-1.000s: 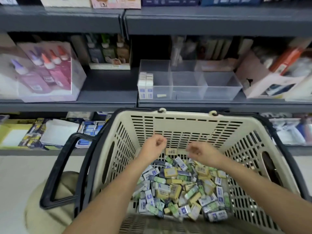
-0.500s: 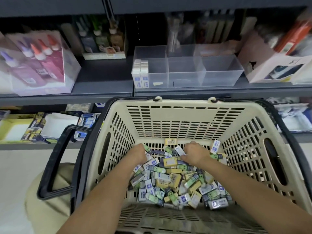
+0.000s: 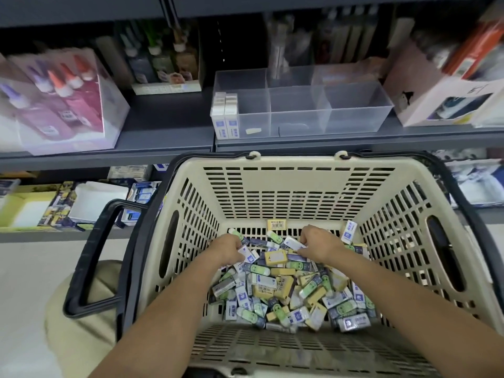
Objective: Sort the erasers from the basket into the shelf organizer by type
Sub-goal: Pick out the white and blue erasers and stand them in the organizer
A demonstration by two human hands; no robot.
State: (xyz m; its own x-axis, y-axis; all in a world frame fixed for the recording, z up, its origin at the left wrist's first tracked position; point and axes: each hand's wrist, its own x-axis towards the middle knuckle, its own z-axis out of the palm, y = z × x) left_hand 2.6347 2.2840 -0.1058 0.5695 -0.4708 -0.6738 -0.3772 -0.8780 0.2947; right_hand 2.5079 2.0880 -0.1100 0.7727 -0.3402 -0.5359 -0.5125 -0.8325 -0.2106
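A beige plastic basket (image 3: 300, 192) holds a heap of several erasers (image 3: 283, 293) in white-blue, yellow and green sleeves. Both my hands are down in the heap at its far end. My left hand (image 3: 229, 248) has its fingers curled round a white-blue eraser (image 3: 246, 253). My right hand (image 3: 317, 245) pinches another white-blue eraser (image 3: 293, 242). On the shelf above stands a clear organizer (image 3: 354, 110) with several compartments. Its left front compartment holds upright white-blue erasers (image 3: 226, 115).
Black basket handles (image 3: 90, 257) hang down on the left. A clear box of glue bottles (image 3: 60, 102) stands on the shelf at left, a pink-white carton (image 3: 441, 102) at right. Stationery packs (image 3: 81, 203) lie on the lower shelf. My knee (image 3: 79, 323) shows below left.
Both hands dropped from above the heap into the erasers and closed on white-blue ones. The view tilted down, so the shelf and organizer sit higher in frame.
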